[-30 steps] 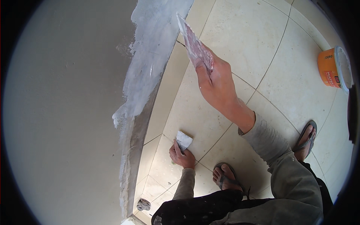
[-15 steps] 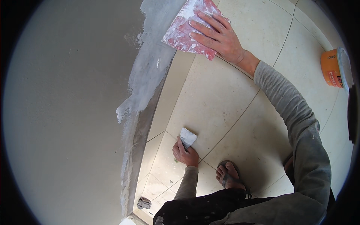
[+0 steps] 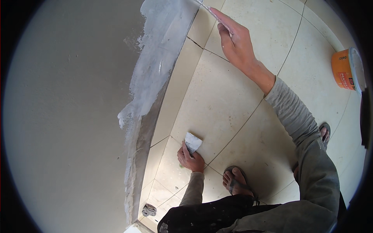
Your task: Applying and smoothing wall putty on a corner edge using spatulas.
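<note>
My right hand [image 3: 237, 43] grips a thin, putty-smeared plastic spreader [image 3: 211, 12], now seen almost edge-on. The spreader's far end reaches the wall's lower edge at the top of the view. A ragged band of pale wet putty [image 3: 155, 64] runs along the bottom of the grey wall [image 3: 74, 108]. Lower down, near the floor, my left hand [image 3: 190, 158] is closed on a putty knife [image 3: 193, 142]. White putty coats its blade, and the fingers mostly hide its handle.
Large cream tiles [image 3: 221, 93] cover the floor beside a tiled skirting [image 3: 171, 101]. At the far right stands an orange bucket [image 3: 342, 70]. A crumpled grey rag [image 3: 149, 210] lies by the wall at bottom left. My sandalled foot [image 3: 237, 180] is near my left hand.
The right hand has turned the spreader from its broad pinkish face to its edge, and its wrist has shifted slightly right and down. The left hand with the putty knife has barely moved.
</note>
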{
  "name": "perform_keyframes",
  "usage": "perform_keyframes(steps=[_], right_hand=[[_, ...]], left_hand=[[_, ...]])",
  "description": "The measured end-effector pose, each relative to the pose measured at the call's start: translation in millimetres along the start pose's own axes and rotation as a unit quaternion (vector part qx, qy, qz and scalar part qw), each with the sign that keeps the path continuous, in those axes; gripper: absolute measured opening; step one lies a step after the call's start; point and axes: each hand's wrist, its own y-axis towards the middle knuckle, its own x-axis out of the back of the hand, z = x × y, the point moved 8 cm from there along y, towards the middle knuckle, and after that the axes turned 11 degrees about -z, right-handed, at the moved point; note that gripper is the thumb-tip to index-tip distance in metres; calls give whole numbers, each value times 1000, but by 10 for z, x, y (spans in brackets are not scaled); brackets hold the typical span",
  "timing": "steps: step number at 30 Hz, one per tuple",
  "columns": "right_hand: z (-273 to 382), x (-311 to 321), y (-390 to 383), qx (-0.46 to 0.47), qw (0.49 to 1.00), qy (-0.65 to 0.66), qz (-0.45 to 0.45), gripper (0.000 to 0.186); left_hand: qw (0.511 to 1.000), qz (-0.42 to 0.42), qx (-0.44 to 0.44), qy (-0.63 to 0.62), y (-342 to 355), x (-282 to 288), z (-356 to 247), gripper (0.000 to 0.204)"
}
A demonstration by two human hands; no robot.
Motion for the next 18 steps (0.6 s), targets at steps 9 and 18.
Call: perform_keyframes(steps=[9,18], right_hand=[[692,-513,-962,29,997,47,48,58],[411,-266,-829,321,937,-129,56,47]], left_hand=[[1000,-3,-6,-3,-46,-13,30,54],[1000,0,-3,-2,-35,-13,-6,53]])
